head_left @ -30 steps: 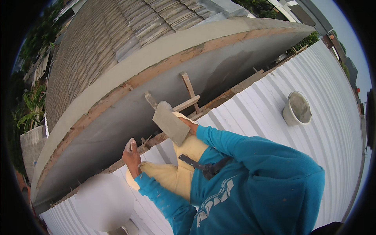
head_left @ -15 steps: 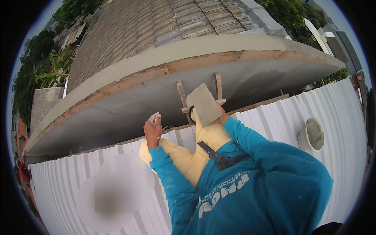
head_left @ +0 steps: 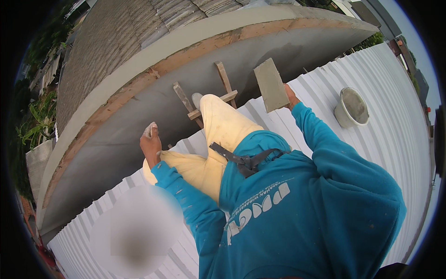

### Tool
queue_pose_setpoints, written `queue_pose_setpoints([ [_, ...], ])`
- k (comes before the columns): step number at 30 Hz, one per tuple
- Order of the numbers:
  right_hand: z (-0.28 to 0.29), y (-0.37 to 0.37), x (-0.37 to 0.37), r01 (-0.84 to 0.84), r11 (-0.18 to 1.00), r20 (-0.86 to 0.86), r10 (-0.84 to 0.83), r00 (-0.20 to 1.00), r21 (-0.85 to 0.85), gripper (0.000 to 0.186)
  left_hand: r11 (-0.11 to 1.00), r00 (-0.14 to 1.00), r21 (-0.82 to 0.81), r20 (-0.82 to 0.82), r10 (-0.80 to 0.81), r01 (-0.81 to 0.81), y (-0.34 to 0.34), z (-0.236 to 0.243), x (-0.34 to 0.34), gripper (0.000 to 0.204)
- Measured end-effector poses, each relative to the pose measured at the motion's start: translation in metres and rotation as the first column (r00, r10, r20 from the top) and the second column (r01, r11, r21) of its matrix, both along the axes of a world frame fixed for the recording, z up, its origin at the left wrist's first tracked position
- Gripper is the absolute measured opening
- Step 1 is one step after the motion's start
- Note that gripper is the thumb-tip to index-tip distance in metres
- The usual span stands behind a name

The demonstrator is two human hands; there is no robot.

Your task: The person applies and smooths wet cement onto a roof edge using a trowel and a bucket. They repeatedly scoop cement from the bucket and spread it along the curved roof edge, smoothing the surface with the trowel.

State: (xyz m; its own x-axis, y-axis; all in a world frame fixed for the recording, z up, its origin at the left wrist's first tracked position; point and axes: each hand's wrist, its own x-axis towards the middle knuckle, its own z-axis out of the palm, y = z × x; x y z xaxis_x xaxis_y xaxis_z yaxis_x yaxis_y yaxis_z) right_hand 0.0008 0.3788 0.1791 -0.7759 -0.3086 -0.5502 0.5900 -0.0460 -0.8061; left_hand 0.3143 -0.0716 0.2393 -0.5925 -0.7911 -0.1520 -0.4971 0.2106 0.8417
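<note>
My right hand grips a rectangular plastering float from behind, its broad face coated in grey mortar. The float is held up at the right of my knee, apart from the wall. My left hand is closed above my other knee, with pale residue on the fingertips. Whatever lies inside its curled fingers, if anything, is hidden. Ahead stands a smooth grey plastered wall with a darker damp patch toward the right. A white bucket with grey residue inside sits beyond my right arm.
White corrugated roofing lies under me. A wooden ladder top leans at the wall by my foot. Along the wall's top runs a rough orange-brown band below a pale ledge, with roof tiles behind. A blurred patch covers the lower left.
My right hand has carried the float rightward, away from the ladder, uncovering my knee and foot. The view has turned, shifting the wall and bucket. My left hand stays closed.
</note>
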Motion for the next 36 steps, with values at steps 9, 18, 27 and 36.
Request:
queue_pose_setpoints([
  [9, -0.036, 0.089, 0.023, 0.267, 0.961, 0.013, -0.268, 0.963, 0.072, 0.035, 0.996, 0.992, -0.029, 0.094, -0.086, 0.089, 0.002, 0.005, -0.001, 0.041],
  [18, -0.067, 0.152, 0.037, 0.511, 0.86, -0.008, -0.511, 0.86, 0.01, 0.037, 0.991, 0.992, 0.07, 0.036, -0.118, 0.115, -0.002, -0.007, -0.007, 0.042],
  [27, -0.095, 0.154, 0.039, 0.585, 0.811, 0.04, -0.585, 0.81, 0.024, 0.037, 0.991, 0.983, -0.002, 0.126, -0.133, 0.134, 0.007, 0.009, -0.013, 0.04],
  [36, -0.12, 0.161, 0.03, 0.496, 0.868, 0.041, -0.497, 0.867, 0.032, 0.033, 0.984, 0.97, -0.085, 0.203, -0.136, 0.156, 0.013, 0.017, -0.016, 0.04],
])
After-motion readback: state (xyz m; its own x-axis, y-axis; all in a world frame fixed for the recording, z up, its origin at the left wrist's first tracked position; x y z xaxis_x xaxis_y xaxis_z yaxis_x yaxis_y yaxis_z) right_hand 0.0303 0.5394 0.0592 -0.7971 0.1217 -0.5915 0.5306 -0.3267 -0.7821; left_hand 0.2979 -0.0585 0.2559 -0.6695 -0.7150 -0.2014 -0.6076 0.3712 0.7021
